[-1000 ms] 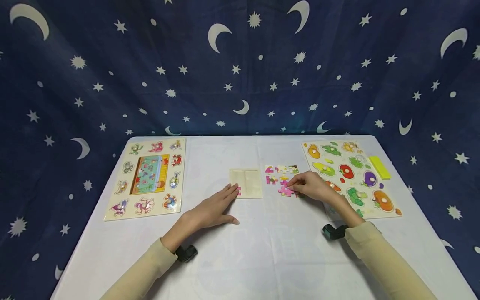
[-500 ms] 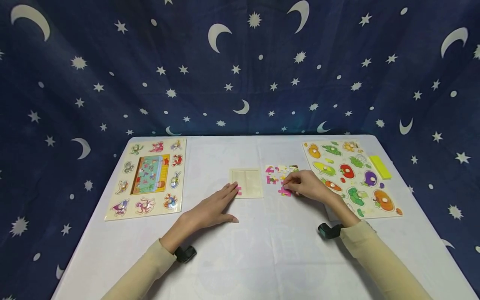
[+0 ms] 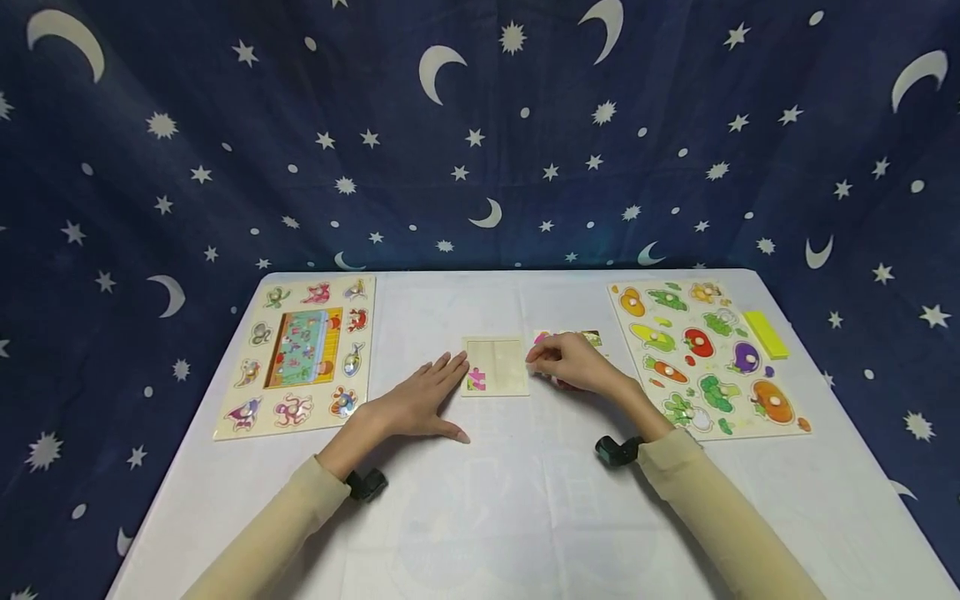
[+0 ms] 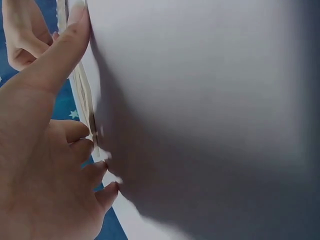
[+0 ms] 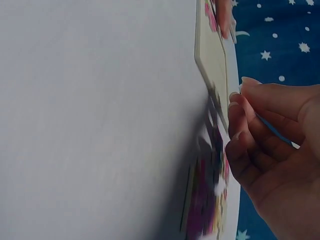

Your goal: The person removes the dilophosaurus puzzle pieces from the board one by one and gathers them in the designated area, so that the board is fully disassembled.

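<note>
In the head view a small wooden puzzle tray (image 3: 504, 367) lies mid-table. A pink jigsaw piece (image 3: 476, 382) sits in its lower left corner. My left hand (image 3: 422, 400) lies with fingers extended, fingertips at the tray's left edge. Just off the tray's right side, my right hand (image 3: 573, 362) has thumb and fingers pinched together on a puzzle piece, of which only a pale sliver (image 5: 240, 88) shows in the right wrist view. Beneath and behind that hand are loose jigsaw pieces (image 3: 592, 337), mostly covered by it in the head view.
A sea-animal peg board (image 3: 251, 333) lies at the left of the white table (image 3: 480, 517). At the right are a vegetable peg board (image 3: 626, 329) and a yellow block (image 3: 766, 335). A dark blue star-and-moon cloth (image 3: 405, 142) hangs behind.
My right hand has moved left from the loose pieces toward the tray. My left fingers have drawn back slightly, uncovering more of the pink piece in the corner.
</note>
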The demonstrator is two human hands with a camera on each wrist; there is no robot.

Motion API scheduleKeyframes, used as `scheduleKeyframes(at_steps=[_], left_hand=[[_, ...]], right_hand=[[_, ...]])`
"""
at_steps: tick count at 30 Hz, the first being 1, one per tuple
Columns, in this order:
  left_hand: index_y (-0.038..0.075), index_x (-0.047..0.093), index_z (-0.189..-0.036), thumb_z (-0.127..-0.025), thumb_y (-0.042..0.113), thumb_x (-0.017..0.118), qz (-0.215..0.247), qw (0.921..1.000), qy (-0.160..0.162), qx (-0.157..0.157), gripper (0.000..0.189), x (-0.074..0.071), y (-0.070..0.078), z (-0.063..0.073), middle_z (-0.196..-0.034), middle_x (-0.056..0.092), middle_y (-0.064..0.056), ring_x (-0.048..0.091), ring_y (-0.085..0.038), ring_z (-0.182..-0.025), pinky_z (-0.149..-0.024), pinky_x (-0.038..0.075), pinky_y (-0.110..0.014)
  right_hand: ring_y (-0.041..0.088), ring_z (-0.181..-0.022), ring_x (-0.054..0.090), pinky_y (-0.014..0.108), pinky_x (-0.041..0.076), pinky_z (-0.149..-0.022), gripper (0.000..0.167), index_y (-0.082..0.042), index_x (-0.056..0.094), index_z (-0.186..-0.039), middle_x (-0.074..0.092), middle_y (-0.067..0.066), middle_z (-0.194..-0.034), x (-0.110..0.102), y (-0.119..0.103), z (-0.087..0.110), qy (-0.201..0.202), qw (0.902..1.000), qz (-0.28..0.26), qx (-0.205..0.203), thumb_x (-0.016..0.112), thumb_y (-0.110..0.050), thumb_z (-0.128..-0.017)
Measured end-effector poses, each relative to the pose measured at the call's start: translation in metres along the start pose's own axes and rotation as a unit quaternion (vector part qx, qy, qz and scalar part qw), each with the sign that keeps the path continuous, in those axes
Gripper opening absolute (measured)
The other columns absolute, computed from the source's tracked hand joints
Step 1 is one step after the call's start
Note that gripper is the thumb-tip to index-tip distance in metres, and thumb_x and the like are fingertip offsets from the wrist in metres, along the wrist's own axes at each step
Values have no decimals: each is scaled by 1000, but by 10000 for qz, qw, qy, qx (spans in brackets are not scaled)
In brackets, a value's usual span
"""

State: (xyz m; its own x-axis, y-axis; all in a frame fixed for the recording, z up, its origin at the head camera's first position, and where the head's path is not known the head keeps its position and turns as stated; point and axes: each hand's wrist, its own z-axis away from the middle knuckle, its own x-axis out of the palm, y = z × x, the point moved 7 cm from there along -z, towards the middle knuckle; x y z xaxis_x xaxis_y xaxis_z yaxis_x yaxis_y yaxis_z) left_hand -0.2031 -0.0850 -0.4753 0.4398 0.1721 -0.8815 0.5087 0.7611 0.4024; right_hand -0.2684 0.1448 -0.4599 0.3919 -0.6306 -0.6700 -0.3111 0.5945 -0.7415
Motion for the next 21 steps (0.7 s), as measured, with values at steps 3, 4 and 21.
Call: scheduleKeyframes(at_steps=[3,4,21], left_hand=[[5,11,-166,-78,61,83,12,9999,-101,-67,127,-5,-3,-5,-174,2,-11,2,-34,-161,-129,12,-53],[5,10,-166,-77,61,84,17,9999,-126,-81,129,-6,-4,-6,-174,1,-11,1,-35,-161,-129,12,-54],[8,11,-166,-74,62,85,64,9993,-317,-178,130,-10,-13,-14,-175,1,-6,-2,-35,-160,-129,10,-54]], right_hand=[[12,-67,60,24,48,-56,11,-8,79,-102,73,2,-84,8,-6,-7,-121,9999,-58,32,73,-12,-94],[12,-68,61,24,48,-58,11,-8,79,-102,74,1,-85,11,-8,-10,-152,9999,-66,32,73,-12,-94],[5,-74,59,22,49,-70,16,-7,79,-105,74,-1,-88,53,-39,-43,-722,9966,123,-367,78,-16,-92]])
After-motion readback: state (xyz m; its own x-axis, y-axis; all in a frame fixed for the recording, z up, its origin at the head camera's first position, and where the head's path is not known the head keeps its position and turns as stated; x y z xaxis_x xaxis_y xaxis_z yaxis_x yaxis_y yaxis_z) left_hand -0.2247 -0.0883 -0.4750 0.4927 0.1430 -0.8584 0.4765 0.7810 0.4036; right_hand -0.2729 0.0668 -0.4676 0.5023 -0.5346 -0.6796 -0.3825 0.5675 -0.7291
